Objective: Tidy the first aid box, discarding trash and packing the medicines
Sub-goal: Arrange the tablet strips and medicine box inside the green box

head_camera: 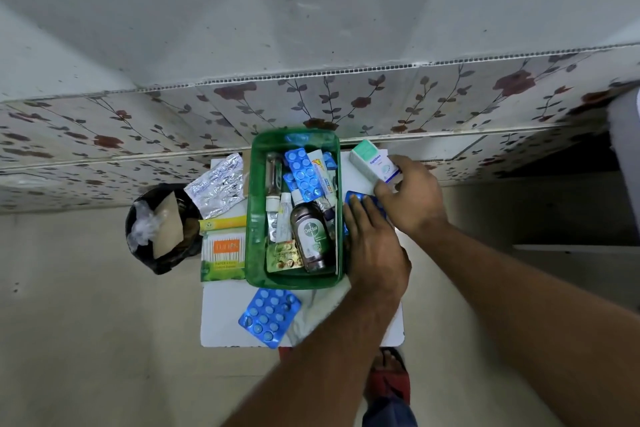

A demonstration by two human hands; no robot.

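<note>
The two forearms reach in from the near edge, crossing toward the far right corner of the small white tabletop (221, 329). The left hand (375, 246) lies flat, fingers extended, pressing on a blue blister strip (363, 199) that shows just beyond its fingertips; it grips nothing that I can see. Just beyond and to its right, the right hand (412, 198) is curled around a white and green medicine carton (372, 159), holding it tilted above the tabletop.

Directly left of the left hand sits the green first aid box (256, 218), already crowded with blue strips, tubes and a brown Dettol bottle (310, 239). Nearer than that hand, another blue blister strip (270, 312) lies loose on the tabletop. Far left of the box are a foil strip (218, 185), a cotton bud pack (223, 255) and a black trash bag (156, 229).

The likely risk is the carton: the box is packed, so dropping it in may leave it perched on the strips, or tip the bottle. The pinned strip sits near the edge and could slide off if the left hand drags it.
</note>
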